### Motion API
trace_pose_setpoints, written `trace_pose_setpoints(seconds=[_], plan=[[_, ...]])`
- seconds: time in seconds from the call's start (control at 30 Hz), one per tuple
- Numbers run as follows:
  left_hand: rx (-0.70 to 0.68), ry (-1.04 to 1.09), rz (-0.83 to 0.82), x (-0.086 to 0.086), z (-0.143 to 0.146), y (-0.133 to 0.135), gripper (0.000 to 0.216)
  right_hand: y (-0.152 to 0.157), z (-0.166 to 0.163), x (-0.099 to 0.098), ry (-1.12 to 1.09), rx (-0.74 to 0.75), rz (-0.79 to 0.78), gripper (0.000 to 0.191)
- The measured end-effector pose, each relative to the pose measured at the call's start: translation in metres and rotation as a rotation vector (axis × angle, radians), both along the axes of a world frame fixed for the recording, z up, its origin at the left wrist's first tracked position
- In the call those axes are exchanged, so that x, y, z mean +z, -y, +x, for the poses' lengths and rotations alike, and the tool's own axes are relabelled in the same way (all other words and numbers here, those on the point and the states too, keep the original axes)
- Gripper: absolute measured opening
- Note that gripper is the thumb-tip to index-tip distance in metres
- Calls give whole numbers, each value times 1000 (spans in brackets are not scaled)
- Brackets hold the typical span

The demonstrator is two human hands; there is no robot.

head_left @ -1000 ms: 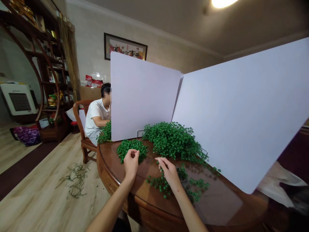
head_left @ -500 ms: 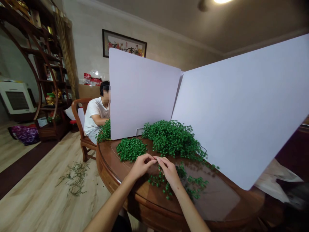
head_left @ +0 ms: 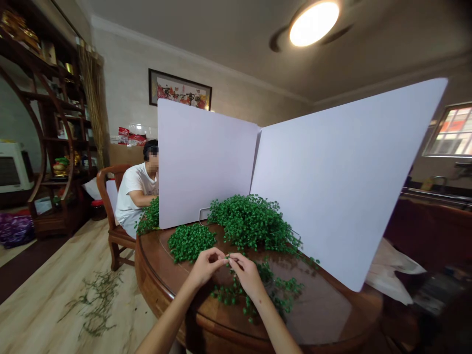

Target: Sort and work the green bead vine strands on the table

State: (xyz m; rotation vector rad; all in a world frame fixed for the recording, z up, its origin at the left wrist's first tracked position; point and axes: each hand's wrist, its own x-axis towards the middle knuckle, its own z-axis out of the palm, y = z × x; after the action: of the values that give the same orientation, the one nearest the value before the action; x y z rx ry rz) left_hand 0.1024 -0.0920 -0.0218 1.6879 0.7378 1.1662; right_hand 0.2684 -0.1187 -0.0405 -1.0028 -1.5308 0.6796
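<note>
My left hand [head_left: 207, 266] and my right hand [head_left: 246, 275] meet fingertip to fingertip above the table, both pinched closed. Between them is a bit of a green sprig [head_left: 227, 257] with small round berry-like heads; its stem is mostly hidden by my fingers. More sprigs [head_left: 289, 290] lie loose beneath and right of my right hand. Just beyond my left hand is a low heap of green heads [head_left: 191, 242]. Farther back rises a bigger pile of leafy sprigs [head_left: 250, 221].
White panels [head_left: 313, 196] stand on the round wooden table [head_left: 155, 275] behind the pile, one held by a wire stand [head_left: 203, 215]. A person in a white shirt [head_left: 132, 182] sits at far left by more greenery [head_left: 149, 216]. Bare stems [head_left: 96, 305] litter the floor.
My view has tilted up and turned a little right, bringing the ceiling lamp and a window into sight. Both hands stay pinched together over the table.
</note>
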Motion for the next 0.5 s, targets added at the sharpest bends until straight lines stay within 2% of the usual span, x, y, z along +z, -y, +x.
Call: trace_pose_setpoints(seconds=[0.2, 0.5], plan=[[-56, 6, -36, 4, 0, 1, 35, 6, -3, 5, 110, -101, 90, 29], [-97, 52, -68, 0, 0, -1, 38, 12, -2, 12, 206, -93, 151, 29]])
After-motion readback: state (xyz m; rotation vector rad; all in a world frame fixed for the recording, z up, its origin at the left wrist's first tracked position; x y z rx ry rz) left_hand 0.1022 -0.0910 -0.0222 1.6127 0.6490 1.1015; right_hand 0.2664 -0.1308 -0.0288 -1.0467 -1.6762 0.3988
